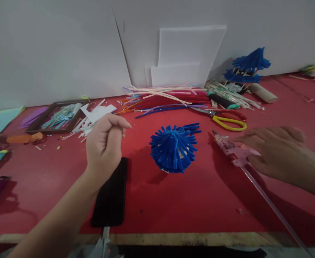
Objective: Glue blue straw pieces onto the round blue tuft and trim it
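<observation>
left grip (103, 141) curled closed; right grip (277, 150) loosely spread, touching glue gun (239, 155)

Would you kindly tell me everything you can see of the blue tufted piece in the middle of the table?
The blue tufted piece is a cone of many fuzzy-looking strips, like pipe cleaners, fanning down from a peaked top. More blue shows beneath, and a pale patch between strips. It stands upright on the red table, between the left hand and right hand; neither touches it. Its underside is hidden.
</observation>
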A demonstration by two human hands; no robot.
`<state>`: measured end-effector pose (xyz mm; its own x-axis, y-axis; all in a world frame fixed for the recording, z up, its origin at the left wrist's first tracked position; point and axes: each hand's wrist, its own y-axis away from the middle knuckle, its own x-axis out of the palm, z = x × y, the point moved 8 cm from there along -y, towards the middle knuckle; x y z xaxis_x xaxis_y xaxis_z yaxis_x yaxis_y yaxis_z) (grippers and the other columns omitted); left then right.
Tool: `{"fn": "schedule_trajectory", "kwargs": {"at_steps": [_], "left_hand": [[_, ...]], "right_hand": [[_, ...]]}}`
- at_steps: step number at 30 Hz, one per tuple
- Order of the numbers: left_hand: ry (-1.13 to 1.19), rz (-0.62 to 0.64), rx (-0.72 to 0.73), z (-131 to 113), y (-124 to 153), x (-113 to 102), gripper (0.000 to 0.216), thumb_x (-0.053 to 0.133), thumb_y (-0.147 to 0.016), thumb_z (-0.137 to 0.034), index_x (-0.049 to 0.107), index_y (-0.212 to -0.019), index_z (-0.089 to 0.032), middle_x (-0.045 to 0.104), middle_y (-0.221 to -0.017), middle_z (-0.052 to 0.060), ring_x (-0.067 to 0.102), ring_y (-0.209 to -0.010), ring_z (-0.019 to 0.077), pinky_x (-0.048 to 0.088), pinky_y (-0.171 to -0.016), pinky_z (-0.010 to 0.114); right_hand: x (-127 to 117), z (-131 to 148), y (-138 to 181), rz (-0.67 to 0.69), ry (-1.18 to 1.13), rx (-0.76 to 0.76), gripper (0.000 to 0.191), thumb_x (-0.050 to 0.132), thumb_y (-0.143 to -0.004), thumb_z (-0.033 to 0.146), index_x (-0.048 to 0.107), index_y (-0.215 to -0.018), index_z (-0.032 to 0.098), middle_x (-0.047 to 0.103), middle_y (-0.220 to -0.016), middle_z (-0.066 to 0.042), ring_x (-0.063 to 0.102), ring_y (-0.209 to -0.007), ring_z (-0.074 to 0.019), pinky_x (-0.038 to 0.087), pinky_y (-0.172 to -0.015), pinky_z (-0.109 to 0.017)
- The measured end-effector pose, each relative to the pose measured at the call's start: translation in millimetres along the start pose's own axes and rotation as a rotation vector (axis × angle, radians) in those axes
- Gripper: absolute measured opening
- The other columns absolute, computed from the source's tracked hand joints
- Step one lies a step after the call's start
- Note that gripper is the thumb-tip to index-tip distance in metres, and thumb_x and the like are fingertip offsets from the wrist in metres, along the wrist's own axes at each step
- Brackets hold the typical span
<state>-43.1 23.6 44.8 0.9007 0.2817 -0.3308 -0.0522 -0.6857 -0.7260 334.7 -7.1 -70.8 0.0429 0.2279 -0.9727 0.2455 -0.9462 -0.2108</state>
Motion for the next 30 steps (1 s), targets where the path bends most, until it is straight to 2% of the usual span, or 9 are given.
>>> {"fn": "schedule_trajectory", "kwargs": {"at_steps": [3,5,8,12,17,20,23,26,30], "left_hand": [[0.107,0.024,-0.088,5.8,2.0,13.9,0.018,0.055,-0.091,-0.015,0.058,-0.076,-0.024,0.05,-0.061,-0.003,0.045,-0.053,0.013,0.038,-0.051,0.029],[0.181,0.078,-0.125,6.1,3.0,26.8,0.011,0.055,-0.096,-0.021,0.056,-0.085,-0.025,0.041,-0.058,-0.006,0.038,-0.048,0.012,0.035,-0.047,0.028],[0.218,0.158,-0.129,-1.1,-1.1,41.2,0.011,0.057,-0.102,-0.037,0.057,-0.1,-0.026,0.039,-0.055,-0.008,0.037,-0.045,0.0125,0.035,-0.045,0.029],[0.24,0.22,-0.096,-16.3,-21.2,46.5,0.02,0.061,-0.101,-0.046,0.063,-0.099,-0.026,0.046,-0.054,-0.006,0.044,-0.045,0.013,0.037,-0.045,0.03],[0.452,0.157,0.014,-32.8,-52.4,44.6,0.01,0.069,-0.097,-0.033,0.069,-0.092,-0.025,0.043,-0.051,-0.008,0.042,-0.044,0.01,0.036,-0.046,0.029],[0.569,0.201,-0.07,-31.6,-57.8,55.1,0.006,0.065,-0.097,-0.025,0.07,-0.094,-0.023,0.04,-0.048,-0.009,0.04,-0.044,0.0097,0.038,-0.047,0.027],[0.517,0.239,-0.213,-26.5,-52.7,63.4,0.011,0.059,-0.099,-0.023,0.068,-0.093,-0.023,0.043,-0.05,-0.008,0.044,-0.045,0.01,0.043,-0.05,0.026],[0.425,0.266,-0.301,-22.5,-44.7,66.5,0.012,0.058,-0.1,-0.024,0.068,-0.093,-0.023,0.052,-0.056,-0.006,0.052,-0.051,0.0105,0.049,-0.054,0.025],[0.29,0.284,-0.221,-26.7,-39.2,68.8,0.008,0.063,-0.095,-0.019,0.07,-0.097,-0.022,0.071,-0.082,0.0,0.067,-0.073,0.0129,0.056,-0.066,0.024]], "right_hand": [[-24.6,30.1,-15.7,-0.132,-0.054,-0.092,0.031,0.046,-0.09,0.026,0.075,-0.102,0.025,0.072,-0.11,-0.012,0.061,-0.114,-0.03,0.034,-0.107,-0.052],[-28.2,54.7,-33.6,-0.074,-0.11,-0.128,0.03,0.046,-0.096,0.029,0.075,-0.099,0.023,0.071,-0.109,-0.011,0.059,-0.112,-0.0262,0.035,-0.105,-0.046],[-24.4,89.2,-63.4,-0.01,-0.116,-0.159,0.033,0.045,-0.1,0.037,0.074,-0.094,0.021,0.069,-0.108,-0.011,0.056,-0.108,-0.0273,0.036,-0.094,-0.045],[-6.0,112.0,-94.0,0.098,-0.103,-0.181,0.021,0.063,-0.086,0.037,0.071,-0.079,0.019,0.066,-0.094,-0.011,0.054,-0.093,-0.0258,0.033,-0.078,-0.04],[0.3,107.2,-106.4,0.205,-0.11,-0.262,0.03,0.049,-0.091,0.025,0.067,-0.069,0.019,0.065,-0.078,-0.008,0.055,-0.076,-0.0179,0.025,-0.069,-0.037],[-0.9,92.2,-112.8,0.275,-0.14,-0.268,0.031,0.05,-0.09,0.021,0.065,-0.062,0.019,0.062,-0.064,-0.004,0.052,-0.061,-0.0135,0.023,-0.064,-0.034],[-5.8,76.5,-122.0,0.301,-0.197,-0.239,0.023,0.057,-0.083,0.02,0.064,-0.061,0.02,0.065,-0.062,-0.003,0.052,-0.056,-0.0131,0.028,-0.059,-0.03],[-19.2,62.5,-129.0,0.247,-0.279,-0.182,0.017,0.058,-0.085,0.022,0.07,-0.072,0.022,0.071,-0.068,-0.002,0.058,-0.058,-0.014,0.036,-0.058,-0.028],[-47.2,50.6,-127.9,0.097,-0.392,-0.085,0.03,0.05,-0.095,0.043,0.074,-0.097,0.024,0.078,-0.088,-0.004,0.068,-0.072,-0.0181,0.047,-0.063,-0.029]]}}
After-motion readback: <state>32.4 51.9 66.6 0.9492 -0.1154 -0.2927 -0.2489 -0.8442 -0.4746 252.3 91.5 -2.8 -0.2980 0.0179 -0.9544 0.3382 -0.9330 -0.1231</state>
